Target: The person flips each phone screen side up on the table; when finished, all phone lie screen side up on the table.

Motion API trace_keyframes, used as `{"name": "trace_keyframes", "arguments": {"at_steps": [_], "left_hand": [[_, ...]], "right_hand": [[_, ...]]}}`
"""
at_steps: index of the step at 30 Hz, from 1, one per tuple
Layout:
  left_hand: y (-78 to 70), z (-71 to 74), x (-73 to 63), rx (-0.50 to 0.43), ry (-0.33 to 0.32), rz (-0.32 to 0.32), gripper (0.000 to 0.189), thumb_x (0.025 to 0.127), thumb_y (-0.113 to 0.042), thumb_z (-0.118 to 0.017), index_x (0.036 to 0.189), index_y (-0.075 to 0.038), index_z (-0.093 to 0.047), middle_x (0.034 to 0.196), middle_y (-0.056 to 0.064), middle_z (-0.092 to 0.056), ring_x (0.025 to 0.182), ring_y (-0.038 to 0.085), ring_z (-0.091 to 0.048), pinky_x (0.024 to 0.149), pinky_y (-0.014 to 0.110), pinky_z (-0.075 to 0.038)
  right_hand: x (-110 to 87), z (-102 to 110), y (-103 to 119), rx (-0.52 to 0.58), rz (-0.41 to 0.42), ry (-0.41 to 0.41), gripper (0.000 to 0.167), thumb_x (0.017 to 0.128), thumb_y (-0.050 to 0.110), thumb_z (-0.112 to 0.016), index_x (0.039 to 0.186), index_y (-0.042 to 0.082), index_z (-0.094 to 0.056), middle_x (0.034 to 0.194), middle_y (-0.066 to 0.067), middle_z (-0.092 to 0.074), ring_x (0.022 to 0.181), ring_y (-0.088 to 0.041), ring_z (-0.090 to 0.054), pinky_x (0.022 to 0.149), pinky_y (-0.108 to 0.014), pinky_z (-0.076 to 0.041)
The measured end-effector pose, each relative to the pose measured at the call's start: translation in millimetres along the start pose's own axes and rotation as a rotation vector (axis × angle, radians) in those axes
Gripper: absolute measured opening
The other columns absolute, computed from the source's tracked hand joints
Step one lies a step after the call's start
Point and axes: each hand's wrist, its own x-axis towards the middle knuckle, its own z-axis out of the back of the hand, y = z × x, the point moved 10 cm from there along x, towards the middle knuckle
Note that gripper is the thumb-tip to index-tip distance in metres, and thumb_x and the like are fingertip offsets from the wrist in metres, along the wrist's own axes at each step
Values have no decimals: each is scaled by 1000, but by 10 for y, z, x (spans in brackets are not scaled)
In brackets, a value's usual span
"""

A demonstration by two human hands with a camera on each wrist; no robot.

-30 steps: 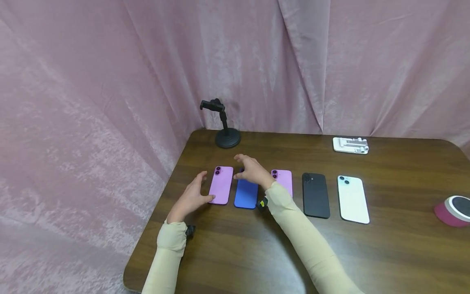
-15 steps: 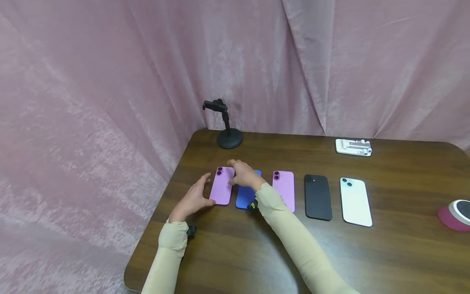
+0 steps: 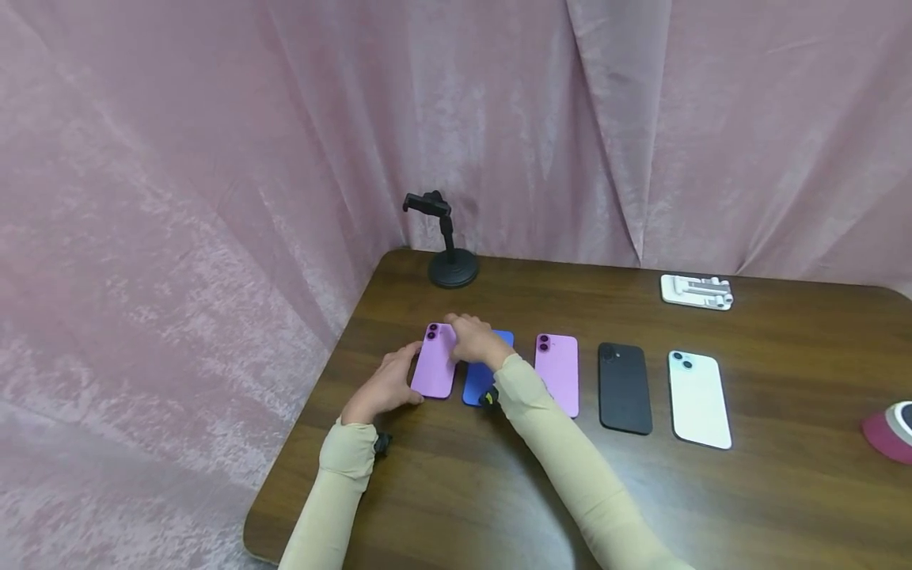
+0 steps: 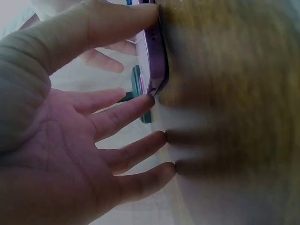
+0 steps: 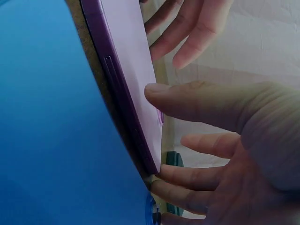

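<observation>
A purple smartphone [image 3: 434,372] lies back up on the table, its two camera lenses at the far end. My left hand [image 3: 385,385] is at its left side; in the left wrist view the extended thumb and index fingertip touch its near end. My right hand [image 3: 476,342] reaches over from the right, above a blue smartphone [image 3: 475,386] that it partly covers. In the right wrist view its thumb is over the purple phone's back, with the other fingers, nearly straight, by the far end. Whether that thumb presses is unclear.
To the right lie another purple phone [image 3: 559,376], a black phone [image 3: 625,388] and a white phone [image 3: 700,400]. A black phone stand [image 3: 453,267] rises at the back left. A folded white stand [image 3: 696,292] and a pink-and-white round object [image 3: 891,431] are farther right.
My right hand has moved left from over the blue phone to the purple phone's right side. My left fingers have come closer to its left edge. The view has shifted slightly.
</observation>
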Motion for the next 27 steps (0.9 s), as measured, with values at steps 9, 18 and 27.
{"name": "trace_keyframes", "arguments": {"at_steps": [9, 18, 27], "left_hand": [[-13, -36, 18, 59, 15, 53, 97, 74, 1, -86, 155, -2, -33, 155, 21, -41, 140, 40, -34, 111, 58, -31], [4, 7, 40, 69, -15, 43, 98, 70, 3, -88, 153, -2, -36, 153, 21, -44, 137, 41, -37, 109, 56, -35], [-74, 27, 16, 101, -27, 5, 95, 67, 2, -89, 149, 3, -41, 147, 24, -48, 134, 45, -41, 110, 53, -35]], "right_hand": [[30, -14, -32, -30, -8, -17, 74, 78, 5, -82, 145, 0, -51, 140, -17, -58, 129, -36, -51, 106, -48, -41], [39, 19, 58, -30, 1, -42, 73, 75, -4, -80, 143, -3, -53, 138, -21, -58, 124, -35, -55, 100, -42, -48], [39, 37, 41, -13, -9, -43, 77, 74, -4, -78, 146, -3, -50, 143, -21, -54, 130, -38, -49, 104, -44, -44]]}}
